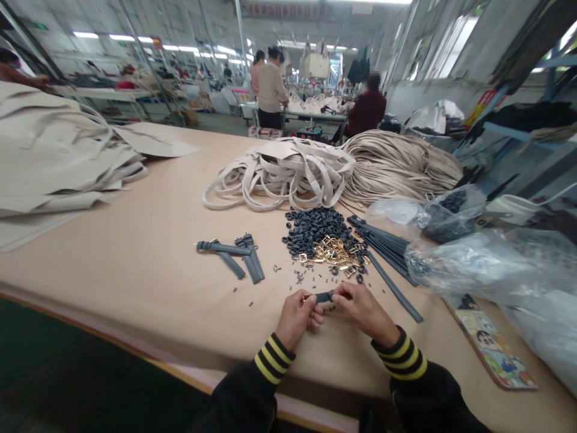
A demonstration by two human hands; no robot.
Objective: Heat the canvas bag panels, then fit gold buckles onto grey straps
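Observation:
Between my two hands is a short dark grey strap [323,297], held just above the table near its front edge. My left hand [299,316] pinches its left end, where a bit of gold buckle shows at the fingertips. The fingers of my right hand [361,307] are closed on the other end; whether a small loop is there too I cannot make out. Beyond my hands lie a heap of dark strap loops [315,231] and a pile of gold buckles [336,252]. Several buckled straps [232,255] rest to the left.
Loose dark strips [387,249] lie right of the heap, beside clear plastic bags [496,264] and a cartoon-printed board [493,346]. Beige strap loops [283,171], a strip bundle [401,162] and beige panels [54,150] lie farther back. Other people [270,87] are in the background.

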